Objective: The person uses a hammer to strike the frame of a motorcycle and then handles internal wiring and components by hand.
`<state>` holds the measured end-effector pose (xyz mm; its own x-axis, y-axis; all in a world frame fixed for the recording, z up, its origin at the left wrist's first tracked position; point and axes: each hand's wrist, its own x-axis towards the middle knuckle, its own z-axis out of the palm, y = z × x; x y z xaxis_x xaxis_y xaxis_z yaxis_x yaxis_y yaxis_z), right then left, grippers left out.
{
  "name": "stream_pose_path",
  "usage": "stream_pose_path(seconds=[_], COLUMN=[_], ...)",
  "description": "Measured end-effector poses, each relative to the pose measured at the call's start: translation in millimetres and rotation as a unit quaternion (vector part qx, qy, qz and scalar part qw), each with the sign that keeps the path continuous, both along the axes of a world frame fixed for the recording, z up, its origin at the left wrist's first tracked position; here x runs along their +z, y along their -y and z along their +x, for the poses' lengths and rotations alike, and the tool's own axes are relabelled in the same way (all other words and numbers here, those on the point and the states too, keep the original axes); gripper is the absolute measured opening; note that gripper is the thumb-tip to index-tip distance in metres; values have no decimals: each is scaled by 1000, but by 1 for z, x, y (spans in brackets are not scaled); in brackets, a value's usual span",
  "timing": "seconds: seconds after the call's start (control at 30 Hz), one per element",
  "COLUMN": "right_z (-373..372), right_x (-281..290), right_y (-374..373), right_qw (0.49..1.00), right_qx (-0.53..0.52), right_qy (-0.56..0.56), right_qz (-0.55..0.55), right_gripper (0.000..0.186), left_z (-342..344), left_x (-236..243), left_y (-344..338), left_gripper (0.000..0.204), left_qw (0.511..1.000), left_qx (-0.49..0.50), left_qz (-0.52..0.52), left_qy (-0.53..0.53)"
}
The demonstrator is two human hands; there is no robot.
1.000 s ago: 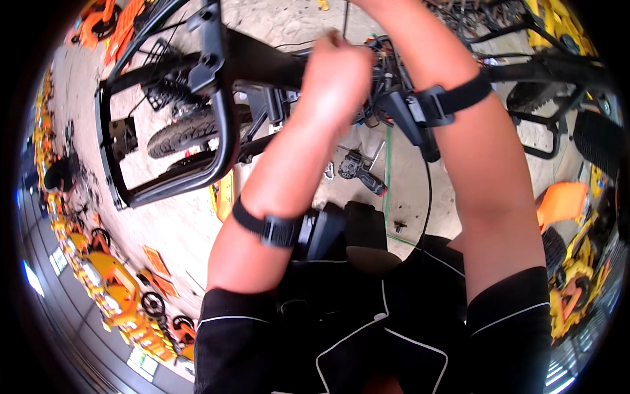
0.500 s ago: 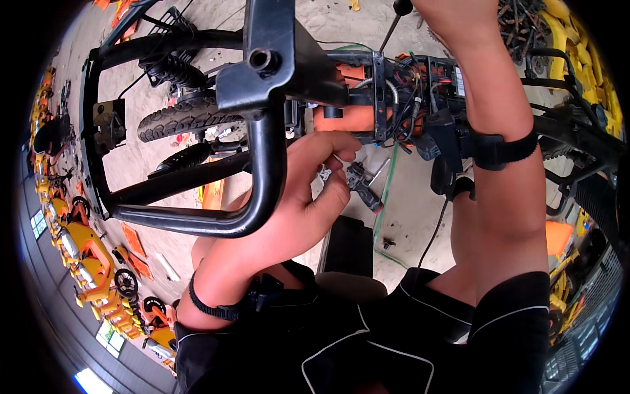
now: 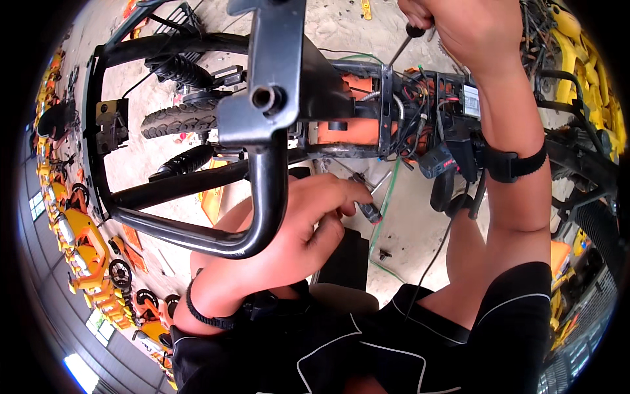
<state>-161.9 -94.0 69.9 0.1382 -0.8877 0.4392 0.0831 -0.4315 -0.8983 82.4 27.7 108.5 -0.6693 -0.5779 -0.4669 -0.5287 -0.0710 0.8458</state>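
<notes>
My left hand point(image 3: 315, 220) is closed below the bent black tube of a frame point(image 3: 268, 190), thumb and fingers curled together. Whatever lies between those fingertips is hidden. Over the far side of the vehicle chassis, my right hand point(image 3: 469, 29) is curled at the black knob end of a thin rod tool point(image 3: 403, 50). The rod's lower end meets a black cross bracket point(image 3: 387, 98); its tip I cannot make out. Orange parts point(image 3: 357, 131) and a tangle of wires point(image 3: 417, 108) lie beside that bracket.
A knobbly tyre point(image 3: 180, 119) and shock absorbers point(image 3: 177, 72) sit within the frame at left. A dark hand tool point(image 3: 369, 209) lies on the floor near a green line. A black cable point(image 3: 433, 256) hangs near my right arm. Yellow vehicles point(image 3: 92, 262) line the left.
My left hand has moved lower, and the small silvery piece at its fingertips no longer shows. My right hand and the rod's knob appear lower and further right. The whole view has shifted slightly.
</notes>
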Motion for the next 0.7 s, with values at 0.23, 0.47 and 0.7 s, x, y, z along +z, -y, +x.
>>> stream_pose_path(seconds=[0.23,0.47,0.7], right_z=[4,39,58], right_x=[15,-8,-30], right_y=[4,-4,-15], right_qw=[1000,934,910], right_qx=[-1,-354,-391], right_qy=[-5,-33,-124], right_qz=[-7,23,64], right_gripper=[13,11,32], left_z=[-24,-39,-73], left_x=[10,84,128], left_y=[-6,-17,87], left_gripper=[38,25,36], left_qw=[996,925,792], left_qx=[23,105,-20], left_qz=[-77,-284,-610], left_qy=[-48,-229,15])
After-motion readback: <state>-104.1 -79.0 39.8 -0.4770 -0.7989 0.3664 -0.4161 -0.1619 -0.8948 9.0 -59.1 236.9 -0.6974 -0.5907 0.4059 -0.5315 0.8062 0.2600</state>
